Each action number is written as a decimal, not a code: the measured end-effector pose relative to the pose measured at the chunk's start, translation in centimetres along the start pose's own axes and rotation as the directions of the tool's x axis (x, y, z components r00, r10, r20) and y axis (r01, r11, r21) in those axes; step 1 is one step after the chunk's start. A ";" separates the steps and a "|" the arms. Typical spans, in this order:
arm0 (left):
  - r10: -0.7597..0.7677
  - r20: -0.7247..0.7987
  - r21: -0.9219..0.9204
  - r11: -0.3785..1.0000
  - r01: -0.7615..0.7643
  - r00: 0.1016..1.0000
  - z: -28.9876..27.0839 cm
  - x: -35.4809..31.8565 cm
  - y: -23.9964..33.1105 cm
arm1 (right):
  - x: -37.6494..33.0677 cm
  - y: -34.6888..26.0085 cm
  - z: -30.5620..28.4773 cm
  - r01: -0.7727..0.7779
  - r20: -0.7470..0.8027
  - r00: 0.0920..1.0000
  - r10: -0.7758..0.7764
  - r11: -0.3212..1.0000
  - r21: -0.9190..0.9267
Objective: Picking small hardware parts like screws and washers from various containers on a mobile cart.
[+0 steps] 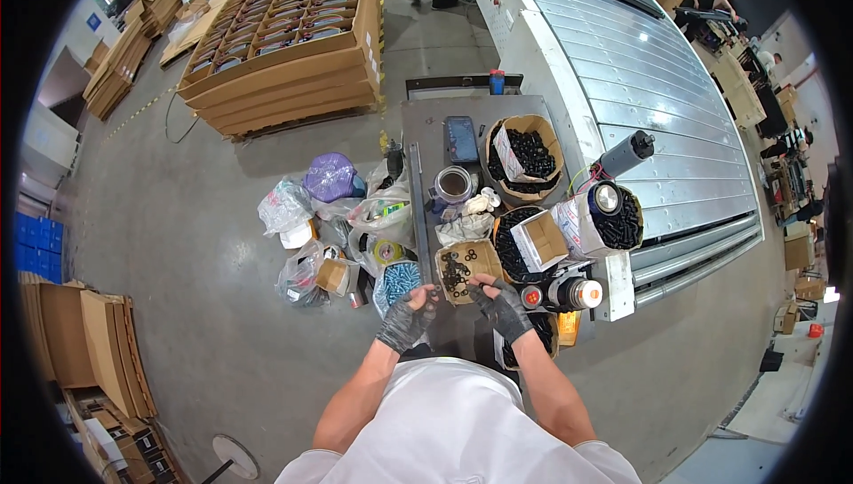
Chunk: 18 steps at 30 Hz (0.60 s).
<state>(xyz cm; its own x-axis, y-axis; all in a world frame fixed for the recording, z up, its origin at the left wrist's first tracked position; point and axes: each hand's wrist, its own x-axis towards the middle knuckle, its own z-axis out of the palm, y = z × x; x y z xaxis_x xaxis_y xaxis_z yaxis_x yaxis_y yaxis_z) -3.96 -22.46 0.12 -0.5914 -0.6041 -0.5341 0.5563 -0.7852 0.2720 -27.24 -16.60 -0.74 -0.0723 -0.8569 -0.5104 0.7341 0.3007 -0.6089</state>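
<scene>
My left hand (411,319), in a dark fingerless glove, is closed in a pinch by the near end of a long dark metal bar (420,209). What lies between its fingertips is too small to make out. Next to it is a bag of blue screw-like pieces (400,284). My right hand (503,308), gloved the same way, is also pinched, at the near right edge of a shallow cardboard tray (480,257). Small black rings (456,273) lie in that tray. Anything in the right fingers is too small to tell.
Cartons of black parts (530,155), a phone (460,139), a metal can (453,184) and bottles (582,293) crowd the worktable. Plastic bags (289,209) are at left. A slatted metal conveyor (657,111) runs along the right; a divided carton stack (284,98) stands beyond.
</scene>
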 end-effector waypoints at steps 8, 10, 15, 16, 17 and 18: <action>0.000 -0.098 -0.028 1.000 -0.002 0.995 -2.1 -1.8 -0.1 | 8.5 1.5 -2.9 0.219 0.160 0.970 -0.186 0.368 -0.903; 0.008 -0.149 -0.053 0.998 -0.016 0.989 -2.0 -2.9 0.2 | 9.2 2.1 -1.3 0.175 0.162 0.984 -0.071 0.278 -0.945; 0.028 -0.174 -0.025 0.999 -0.033 0.984 -2.9 -4.2 0.5 | 9.8 3.4 0.5 0.390 0.401 0.916 0.011 -0.249 -0.886; 0.031 -0.181 -0.026 0.999 -0.036 0.983 -2.9 -4.1 0.5 | 9.8 3.5 0.4 0.394 0.407 0.913 -0.013 -0.226 -0.891; 0.033 -0.184 -0.035 0.999 -0.040 0.982 -2.8 -3.9 0.3 | 9.9 3.7 0.2 0.397 0.408 0.913 -0.008 -0.222 -0.891; 0.035 -0.187 -0.043 0.998 -0.044 0.982 -2.8 -3.8 0.1 | 10.0 3.8 0.0 0.395 0.410 0.912 -0.005 -0.253 -0.883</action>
<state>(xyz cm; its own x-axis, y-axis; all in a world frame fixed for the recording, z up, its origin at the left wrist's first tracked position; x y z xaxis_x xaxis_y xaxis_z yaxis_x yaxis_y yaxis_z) -0.04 -19.91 -0.02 -0.4517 -0.5953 -0.6645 0.6065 -0.7511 0.2607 -25.15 -24.05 -8.17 0.2070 -0.9547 -0.2136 -0.8107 -0.0452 -0.5837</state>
